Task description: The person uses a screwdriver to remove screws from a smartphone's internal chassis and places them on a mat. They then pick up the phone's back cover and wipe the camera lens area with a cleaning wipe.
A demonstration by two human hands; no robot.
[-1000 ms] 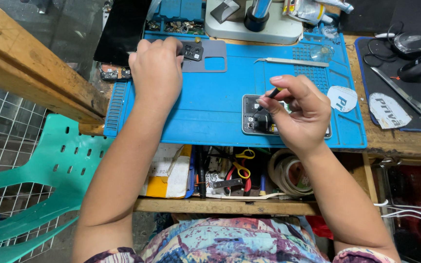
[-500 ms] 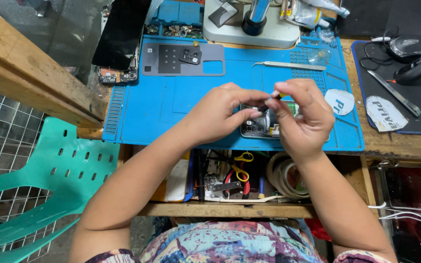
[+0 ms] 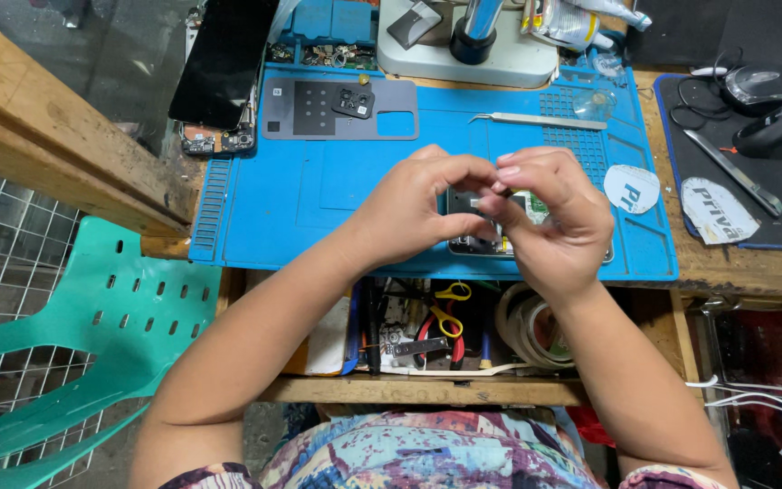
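On the blue mat (image 3: 319,195) that covers the middle of my desk (image 3: 735,267), right under both my hands, lies the opened phone (image 3: 477,222) I am working on. Only a strip of it shows between my palms: a dark edge, some metal parts, a bit of green board. Its long axis seems to run left to right, roughly along the near edge of the mat, though my fingers hide both ends, so I cannot be sure.

My left hand (image 3: 409,213) comes in from the left and curls over the phone's left part, its fingertips bent down and drawn together at the middle. My right hand (image 3: 549,222) comes in from the right, thumb and forefinger pressed close as if pinching something tiny above the board. Whether anything sits in that pinch I cannot tell; it is too small and too hidden. The fingertips of the two hands meet just above the phone's middle, so neither hand is nearer than the other; the phone lies straight below that meeting point.

Away from me, well apart from my hands, lie a grey back cover (image 3: 341,109) and, to its right, slim tweezers (image 3: 536,119). The tweezers are nearer my right hand. A black screen panel (image 3: 224,63) rests at the mat's far left corner.
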